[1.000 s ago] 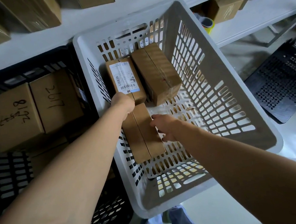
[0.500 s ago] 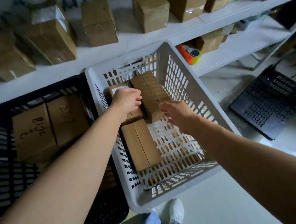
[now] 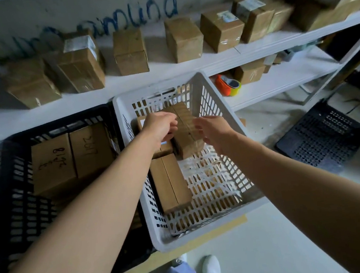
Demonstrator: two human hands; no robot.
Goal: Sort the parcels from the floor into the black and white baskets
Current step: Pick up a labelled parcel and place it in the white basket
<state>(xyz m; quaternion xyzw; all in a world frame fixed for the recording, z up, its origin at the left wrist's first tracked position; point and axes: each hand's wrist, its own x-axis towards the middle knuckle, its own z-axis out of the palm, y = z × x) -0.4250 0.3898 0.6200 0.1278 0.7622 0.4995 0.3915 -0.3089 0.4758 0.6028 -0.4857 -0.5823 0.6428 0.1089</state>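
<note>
Parcels (image 3: 130,51) line shelf (image 3: 189,66) behind white basket (image 3: 209,233).

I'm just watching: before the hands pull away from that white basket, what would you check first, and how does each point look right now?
1. Left hand free of parcels: cannot tell, it is curled over the labelled parcel.
2. Right hand empty: ok, fingers open.
3. Tall parcel inside the white basket: ok.
4. Flat parcel lying flat: ok.
5. Room left in the white basket: ok, right side bare.
6. Black basket has room: cannot tell.
</note>
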